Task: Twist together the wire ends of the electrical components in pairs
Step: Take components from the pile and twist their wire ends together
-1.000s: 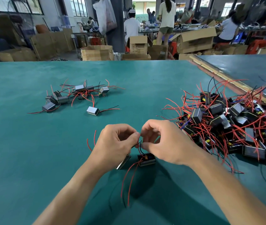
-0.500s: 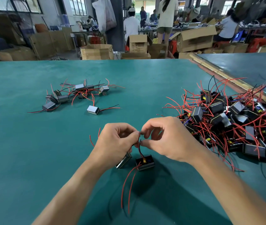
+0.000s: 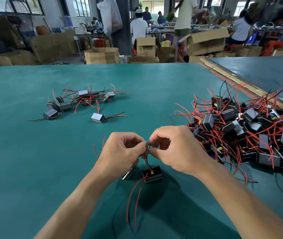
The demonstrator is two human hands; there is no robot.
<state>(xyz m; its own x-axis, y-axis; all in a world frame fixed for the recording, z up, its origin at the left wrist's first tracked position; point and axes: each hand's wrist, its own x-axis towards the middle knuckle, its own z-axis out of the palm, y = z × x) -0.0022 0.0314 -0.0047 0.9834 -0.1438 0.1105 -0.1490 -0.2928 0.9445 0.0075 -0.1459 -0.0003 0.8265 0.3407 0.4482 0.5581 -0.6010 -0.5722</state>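
Observation:
My left hand [image 3: 121, 152] and my right hand [image 3: 173, 149] meet fingertip to fingertip above the green table and pinch the wire ends [image 3: 148, 149] of two small box-shaped components. One component [image 3: 152, 173] hangs below the hands with its black lead running up to the pinch and two red wires trailing toward me. The second component [image 3: 130, 172] shows its silvery side under my left palm, partly hidden. Two red wire tips [image 3: 96, 150] stick out left of my left hand.
A big tangled pile of loose components [image 3: 244, 128] with red and black wires lies at the right. A smaller group of components [image 3: 78, 100] and a single one [image 3: 97, 117] lie at the far left. A table seam [image 3: 230, 76] runs diagonally at the right; people and cardboard boxes stand beyond.
Both hands have stayed together over the same spot, fingers working at the wire ends. The two hanging components shifted only slightly.

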